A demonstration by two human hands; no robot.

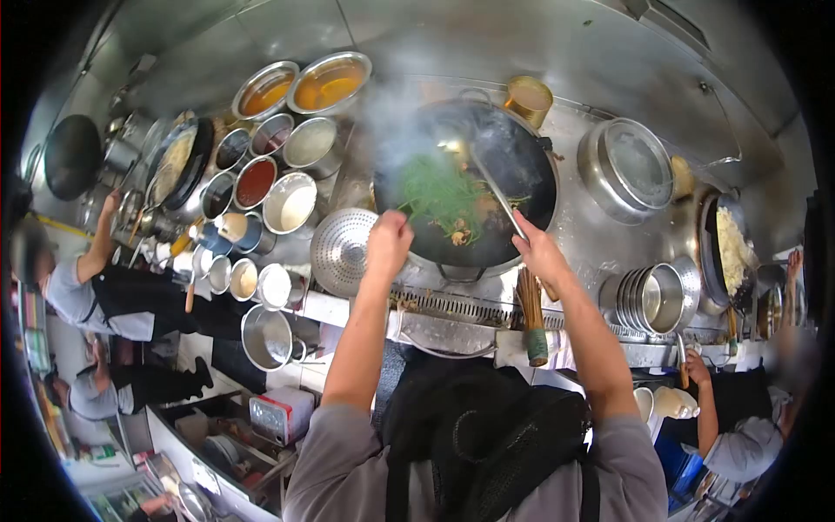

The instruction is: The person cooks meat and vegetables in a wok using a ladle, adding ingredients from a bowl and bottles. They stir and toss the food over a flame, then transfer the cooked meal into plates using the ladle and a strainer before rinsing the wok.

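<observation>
My right hand [541, 252] is wrapped round the handle of a long metal ladle [496, 190]. The ladle's bowl dips toward the far part of a large black wok [526, 178]. Shredded green vegetables [439, 187] lie in the wok with some brown bits, and steam rises over its left side. My left hand [390, 239] is closed in a fist near the wok's left rim, beside a perforated metal strainer [335, 248]; whatever it holds, if anything, is hidden.
Metal pots of sauces [257, 183] and two bowls of orange liquid [329, 85] stand on the left. A bamboo brush [531, 317] lies at the front edge, with stacked steel bowls [648, 296] to its right. Co-workers [83, 296] stand on both sides, near other woks.
</observation>
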